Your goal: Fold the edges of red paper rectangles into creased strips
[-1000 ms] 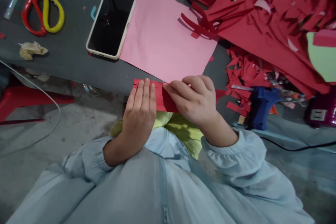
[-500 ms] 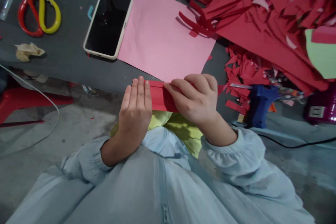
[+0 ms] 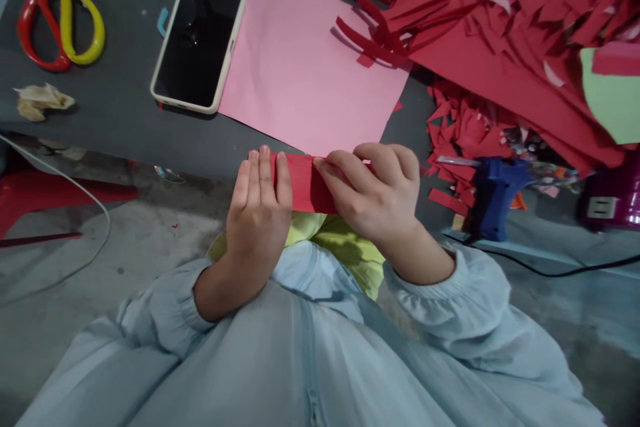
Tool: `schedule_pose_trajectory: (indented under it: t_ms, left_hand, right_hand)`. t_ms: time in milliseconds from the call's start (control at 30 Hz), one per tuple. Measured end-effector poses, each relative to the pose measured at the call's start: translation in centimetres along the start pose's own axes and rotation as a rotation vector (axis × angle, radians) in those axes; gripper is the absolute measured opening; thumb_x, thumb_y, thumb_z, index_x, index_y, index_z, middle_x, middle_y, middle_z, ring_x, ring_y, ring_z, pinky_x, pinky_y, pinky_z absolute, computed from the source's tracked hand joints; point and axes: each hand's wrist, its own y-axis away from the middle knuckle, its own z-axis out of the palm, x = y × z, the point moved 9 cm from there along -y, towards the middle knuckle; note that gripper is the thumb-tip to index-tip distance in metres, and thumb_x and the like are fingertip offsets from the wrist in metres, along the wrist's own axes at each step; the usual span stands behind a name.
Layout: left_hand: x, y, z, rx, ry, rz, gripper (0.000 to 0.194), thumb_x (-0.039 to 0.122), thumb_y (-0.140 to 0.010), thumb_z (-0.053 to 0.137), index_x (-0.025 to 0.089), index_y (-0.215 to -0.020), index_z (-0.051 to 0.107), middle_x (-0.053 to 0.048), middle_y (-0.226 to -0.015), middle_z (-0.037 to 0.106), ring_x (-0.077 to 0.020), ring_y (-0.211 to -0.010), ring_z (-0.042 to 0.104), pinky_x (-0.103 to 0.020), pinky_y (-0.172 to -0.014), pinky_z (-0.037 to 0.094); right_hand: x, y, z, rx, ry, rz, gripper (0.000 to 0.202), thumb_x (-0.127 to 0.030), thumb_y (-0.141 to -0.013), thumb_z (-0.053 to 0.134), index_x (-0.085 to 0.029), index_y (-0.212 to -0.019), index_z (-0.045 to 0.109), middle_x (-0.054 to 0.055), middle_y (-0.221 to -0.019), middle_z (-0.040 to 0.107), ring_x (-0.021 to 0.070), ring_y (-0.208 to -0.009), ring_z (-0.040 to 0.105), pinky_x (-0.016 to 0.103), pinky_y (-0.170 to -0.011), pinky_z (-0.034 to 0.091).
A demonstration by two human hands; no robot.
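A strip of red paper (image 3: 306, 185) lies along the table's near edge, its ends covered by my hands. My left hand (image 3: 260, 203) rests flat on the left part of it, fingers stretched out and pointing away from me. With thumb and fingertips pinched together, my right hand (image 3: 377, 190) grips the upper edge of the strip on the right. Just beyond the strip lies a sheet of pink paper (image 3: 300, 73), and a phone (image 3: 197, 43) with a pale case overlaps its left side.
Red-and-yellow-handled scissors (image 3: 63, 27) lie at the upper left beside a crumpled scrap (image 3: 44, 101). Cut red paper (image 3: 500, 33) is heaped at the right. Nearer stands a blue glue gun (image 3: 497, 197) close to a purple device (image 3: 613, 193). A red stool (image 3: 60, 190) is below left.
The folded line along the strip's upper edge no longer shows between my hands. My left fingers have spread slightly; my right hand shifted a little rightward. The view has drifted slightly.
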Motion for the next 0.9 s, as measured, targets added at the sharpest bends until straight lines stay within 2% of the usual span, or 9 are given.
schedule_pose_trajectory:
  t_ms: [233, 467, 733, 900]
  left_hand:
    - [0.7, -0.4, -0.1, 0.006, -0.049, 0.008, 0.049, 0.011, -0.099, 0.037, 0.016, -0.146, 0.047, -0.023, -0.149, 0.047, -0.0331, -0.14, 0.042, -0.051, -0.113, 0.043]
    - [1.4, -0.6, 0.1, 0.026, -0.091, 0.031, 0.053, 0.01, -0.096, 0.046, 0.025, -0.147, 0.046, -0.022, -0.148, 0.048, -0.0353, -0.14, 0.041, -0.055, -0.109, 0.046]
    - [1.5, -0.6, 0.2, 0.008, -0.144, 0.071, 0.062, 0.007, -0.094, 0.051, 0.028, -0.151, 0.039, -0.024, -0.149, 0.046, -0.037, -0.14, 0.04, -0.057, -0.109, 0.045]
    - [1.3, -0.7, 0.1, -0.011, -0.12, 0.055, 0.062, 0.005, -0.093, 0.053, 0.028, -0.149, 0.043, -0.023, -0.15, 0.044, -0.0376, -0.14, 0.04, -0.058, -0.109, 0.045]
  right_hand:
    - [0.0, -0.1, 0.2, -0.018, -0.023, -0.042, 0.019, -0.012, -0.093, 0.055, -0.023, -0.087, 0.069, 0.0, -0.084, 0.069, 0.0176, -0.087, 0.049, 0.035, -0.08, 0.032]
    - [0.4, 0.2, 0.8, -0.055, -0.064, 0.001, 0.023, -0.013, -0.096, 0.05, -0.025, -0.089, 0.069, -0.001, -0.088, 0.071, 0.0166, -0.086, 0.052, 0.036, -0.079, 0.032]
    - [1.0, 0.4, -0.9, 0.046, 0.055, -0.082, 0.015, -0.014, -0.092, 0.06, -0.025, -0.088, 0.069, -0.005, -0.084, 0.073, 0.0144, -0.082, 0.052, 0.031, -0.078, 0.038]
    - [1.7, 1.1, -1.6, 0.097, 0.074, -0.098, 0.009, -0.013, -0.087, 0.067, -0.021, -0.087, 0.07, -0.004, -0.081, 0.074, 0.0152, -0.084, 0.054, 0.031, -0.076, 0.039]
